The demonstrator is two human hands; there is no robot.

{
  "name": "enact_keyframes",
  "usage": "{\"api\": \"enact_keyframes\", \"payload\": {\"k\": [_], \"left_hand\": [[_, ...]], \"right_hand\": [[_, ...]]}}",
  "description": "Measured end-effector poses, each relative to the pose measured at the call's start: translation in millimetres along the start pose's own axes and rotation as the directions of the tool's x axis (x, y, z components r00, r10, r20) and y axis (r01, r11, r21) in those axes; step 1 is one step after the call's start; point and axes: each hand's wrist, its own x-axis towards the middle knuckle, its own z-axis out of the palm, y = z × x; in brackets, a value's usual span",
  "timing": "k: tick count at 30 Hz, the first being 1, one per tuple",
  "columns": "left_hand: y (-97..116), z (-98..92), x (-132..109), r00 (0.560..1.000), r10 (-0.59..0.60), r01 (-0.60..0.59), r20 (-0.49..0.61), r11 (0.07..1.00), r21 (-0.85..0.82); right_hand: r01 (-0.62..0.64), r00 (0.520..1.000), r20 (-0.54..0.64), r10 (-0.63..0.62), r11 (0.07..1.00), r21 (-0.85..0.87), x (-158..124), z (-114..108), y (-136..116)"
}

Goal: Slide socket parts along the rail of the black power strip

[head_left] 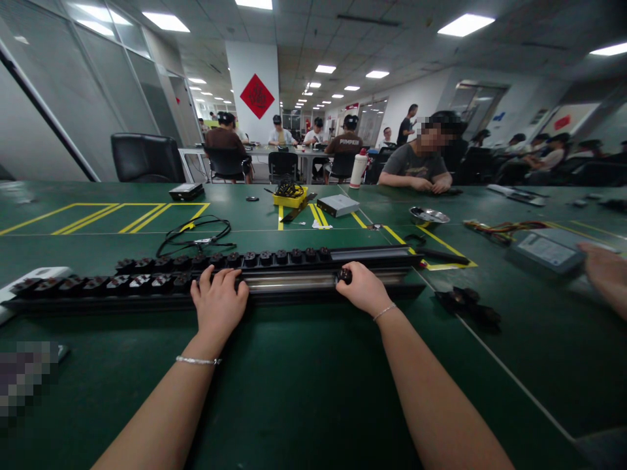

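A long black track rail (294, 282) with a shiny metal channel lies across the green table in front of me. Black socket modules (117, 283) fill its left part in a row. My left hand (219, 303) rests over the rail at the right end of that row, palm down with fingers apart; what lies under the palm is hidden. Farther right, my right hand (365, 287) pinches one small black socket module (345, 275) at the channel. Behind runs a second black rail (372, 253), carrying a row of similar modules (266, 258).
Loose black parts (470, 307) lie to the right. Beyond the rails are a black cable (196, 240), a yellow tray (290, 198), a grey box (337, 205) and a metal bowl (429, 215). Another person's hand (607, 277) is beside a metal power supply (551, 248).
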Motion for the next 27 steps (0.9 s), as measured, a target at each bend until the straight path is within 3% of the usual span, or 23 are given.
{"api": "enact_keyframes", "payload": {"k": [27], "left_hand": [[-0.5, 0.4, 0.7, 1.000, 0.000, 0.000, 0.005, 1.000, 0.013]], "right_hand": [[0.024, 0.999, -0.026, -0.024, 1.000, -0.003, 0.3, 0.3, 0.5]]}}
